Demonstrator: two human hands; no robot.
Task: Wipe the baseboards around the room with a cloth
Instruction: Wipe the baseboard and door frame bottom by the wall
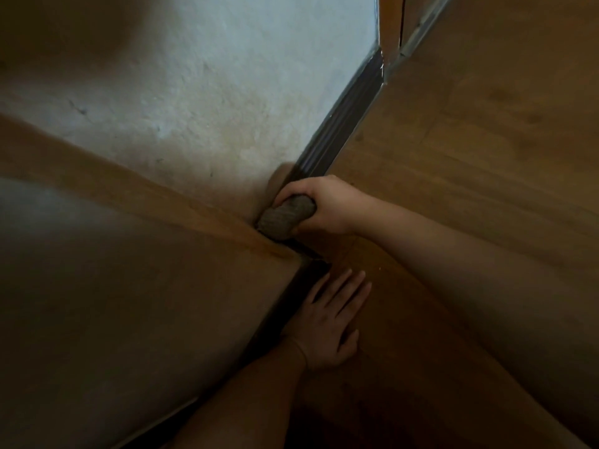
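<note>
At the centre of the frame: the right hand (324, 205) is gripping a bunched grey cloth (287, 217) and pressing it into the corner where the wall meets the floor.
Right hand: it is closing around the cloth, fingers curling over the top of it and the thumb lying underneath; the forearm is running off toward the right edge of the frame.
Cloth: it is sitting rolled into a thick wad, its free end poking out toward the left of the fist and touching the lower end of the visible baseboard.
Baseboard: the dark, ribbed baseboard (343, 124) is running diagonally from the cloth up toward the upper right of the frame, along the foot of the wall.
Left hand: the left hand (330, 322) is lying flat on the floor in the lower middle of the frame, fingers spread wide and pointing up the picture, holding nothing.
Wall: the pale, rough plastered wall (201, 85) is filling the upper left and centre, showing yellowish staining near the corner.
Floor: the brown wooden floor (479, 131) is taking up the right side of the frame.
Brown panel: a large flat brown panel (129, 303) is covering the lower left, its edge meeting the corner just beside the cloth; what it belongs to cannot be told.
Upper right: a wooden door frame (389, 24) is standing where the baseboard ends.
</note>
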